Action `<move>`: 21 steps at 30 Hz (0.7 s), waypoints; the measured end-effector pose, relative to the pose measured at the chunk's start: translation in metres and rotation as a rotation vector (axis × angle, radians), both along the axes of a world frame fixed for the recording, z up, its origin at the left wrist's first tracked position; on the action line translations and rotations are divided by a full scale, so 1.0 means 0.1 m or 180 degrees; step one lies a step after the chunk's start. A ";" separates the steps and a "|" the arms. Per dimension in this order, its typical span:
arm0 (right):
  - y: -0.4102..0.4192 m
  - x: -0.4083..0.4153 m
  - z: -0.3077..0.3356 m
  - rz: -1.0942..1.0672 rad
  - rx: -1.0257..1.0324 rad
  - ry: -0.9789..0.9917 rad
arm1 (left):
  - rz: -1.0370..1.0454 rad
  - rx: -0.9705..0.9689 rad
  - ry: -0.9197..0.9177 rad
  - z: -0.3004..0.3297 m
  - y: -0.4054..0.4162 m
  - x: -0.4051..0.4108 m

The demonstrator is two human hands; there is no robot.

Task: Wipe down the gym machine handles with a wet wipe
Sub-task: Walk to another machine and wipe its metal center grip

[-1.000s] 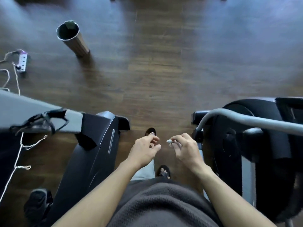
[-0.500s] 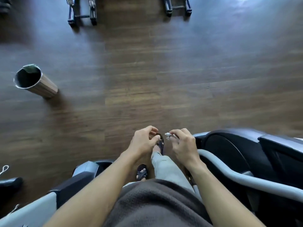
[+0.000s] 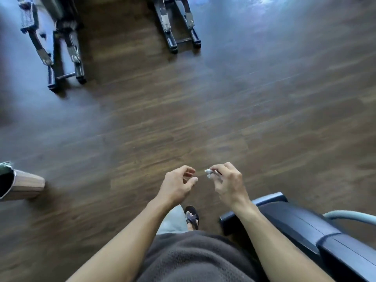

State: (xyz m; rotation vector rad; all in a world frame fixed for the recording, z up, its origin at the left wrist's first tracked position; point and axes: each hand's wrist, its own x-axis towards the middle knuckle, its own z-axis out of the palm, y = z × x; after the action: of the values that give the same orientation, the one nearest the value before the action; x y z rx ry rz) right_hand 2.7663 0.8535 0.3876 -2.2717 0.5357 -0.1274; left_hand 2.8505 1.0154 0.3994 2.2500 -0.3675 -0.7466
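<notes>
Right hand (image 3: 227, 183): raised in front of the body, fingers curled, pinching a small crumpled white wipe (image 3: 209, 173) between thumb and fingertips. The wipe sticks out on the side facing the other hand.

Left hand (image 3: 178, 185): level with the right and near it, not touching it. Fingers loosely curled, thumb and forefinger slightly parted, holding nothing. A narrow gap separates its fingertips from the wipe.

Machine (image 3: 305, 231): dark housing below and to the right of the right hand, passing under the right forearm.

Handle (image 3: 350, 216): pale grey curved bar, rising from the machine at the far right, well apart from both hands. Neither hand nor wipe touches it.

Bin (image 3: 19, 187): ribbed tan cylinder, dark inside, far to the left of the left hand, cut off by the frame edge.

Frames: two metal equipment bases on the floor well beyond the hands, one ahead-left (image 3: 59, 49), one ahead (image 3: 177, 25). Blurred.

Floor (image 3: 203, 119): dark wood planks, under everything.

Sandal (image 3: 192, 217): dark, on a foot, below and between the hands.

Clothing: grey-brown top (image 3: 193, 259) between the forearms; pale trouser leg (image 3: 173, 220) beside the sandal.

Writing, brands, labels: none legible on any item; the picture is motion-blurred.
</notes>
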 end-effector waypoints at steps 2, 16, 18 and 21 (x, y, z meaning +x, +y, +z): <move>-0.29 0.20 -0.02 -0.0245 0.0013 -0.0019 | -0.0203 0.0016 0.0037 -0.04 -0.34 0.30; -2.66 1.31 0.13 -0.2027 -0.0389 0.0221 | -0.2062 -0.0098 -0.0030 0.02 -3.44 2.22; -2.91 1.37 0.15 -0.2328 -0.0382 0.0163 | -0.2253 -0.0179 -0.0049 0.10 -3.88 2.39; -3.34 1.52 0.13 -0.2486 -0.0246 0.0171 | -0.2487 -0.0120 -0.0083 0.06 -4.46 2.61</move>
State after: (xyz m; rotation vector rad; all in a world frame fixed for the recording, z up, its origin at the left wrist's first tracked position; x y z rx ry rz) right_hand 2.9181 0.5193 0.4006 -2.0192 1.4403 -0.4764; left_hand 3.1119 0.5691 0.4055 2.0551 -1.2997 -1.0750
